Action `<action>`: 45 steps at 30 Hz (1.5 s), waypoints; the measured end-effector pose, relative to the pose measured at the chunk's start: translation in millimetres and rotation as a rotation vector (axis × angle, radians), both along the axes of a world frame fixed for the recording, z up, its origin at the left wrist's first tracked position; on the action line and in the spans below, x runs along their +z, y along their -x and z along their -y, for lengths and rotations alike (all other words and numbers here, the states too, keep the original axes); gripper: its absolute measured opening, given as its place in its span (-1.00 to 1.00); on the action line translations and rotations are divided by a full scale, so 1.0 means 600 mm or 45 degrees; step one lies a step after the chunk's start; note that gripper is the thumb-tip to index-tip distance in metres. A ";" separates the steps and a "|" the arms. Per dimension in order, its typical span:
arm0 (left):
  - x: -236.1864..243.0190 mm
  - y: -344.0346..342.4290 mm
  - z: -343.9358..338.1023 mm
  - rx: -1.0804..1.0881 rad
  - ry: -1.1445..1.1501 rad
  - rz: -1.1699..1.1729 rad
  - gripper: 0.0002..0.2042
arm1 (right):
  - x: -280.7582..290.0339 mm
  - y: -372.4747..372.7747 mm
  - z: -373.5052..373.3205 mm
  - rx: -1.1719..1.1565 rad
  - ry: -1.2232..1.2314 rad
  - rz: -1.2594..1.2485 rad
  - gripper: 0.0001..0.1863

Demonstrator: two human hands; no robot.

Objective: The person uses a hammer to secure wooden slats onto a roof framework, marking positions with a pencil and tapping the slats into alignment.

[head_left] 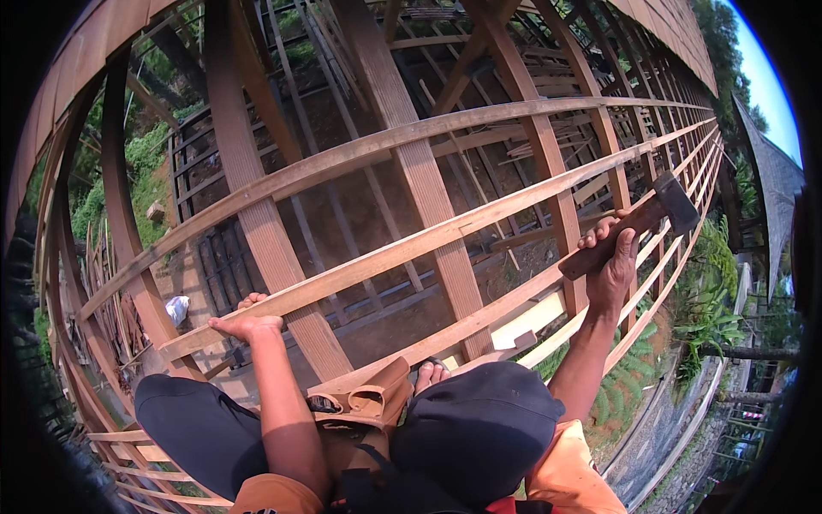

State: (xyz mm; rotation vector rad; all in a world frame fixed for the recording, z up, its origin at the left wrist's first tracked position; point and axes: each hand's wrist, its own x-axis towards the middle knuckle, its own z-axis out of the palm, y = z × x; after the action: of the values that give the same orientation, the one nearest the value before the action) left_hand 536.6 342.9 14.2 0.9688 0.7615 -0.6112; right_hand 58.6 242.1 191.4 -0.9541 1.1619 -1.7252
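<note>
One hammer (644,219), handle (589,259) inside the right hand (618,267), head (676,205) beyond it.

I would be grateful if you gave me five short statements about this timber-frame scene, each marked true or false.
1. The right hand grips a hammer-like tool. True.
2. The left hand holds a wooden batten. True.
3. The tool's head is bright yellow. False: it is dark grey.
4. A tan pouch shows between the person's dark-clad legs. True.
5. The person's sleeves are both green. False: the sleeves are orange.
</note>
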 end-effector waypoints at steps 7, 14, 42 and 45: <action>0.010 0.012 0.011 0.083 0.012 -0.056 -0.22 | -0.172 0.007 0.013 0.522 -0.839 -0.603 -0.53; 0.009 0.006 0.005 0.056 0.014 -0.035 -0.21 | -0.212 -0.014 -0.019 0.626 -0.958 -0.452 -0.36; 0.008 0.002 0.006 0.054 -0.049 -0.043 -0.20 | 0.109 -0.085 -0.048 -0.297 0.775 -0.393 -0.45; -0.006 -0.013 -0.007 0.030 0.014 0.029 -0.20 | -0.002 -0.131 -0.066 -0.305 0.633 -0.187 -0.47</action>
State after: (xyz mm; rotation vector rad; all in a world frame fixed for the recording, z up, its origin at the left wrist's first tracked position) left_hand 544.2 346.9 10.6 0.9537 0.7480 -0.5823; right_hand 137.2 281.5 190.4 -1.2951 0.9843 -2.2300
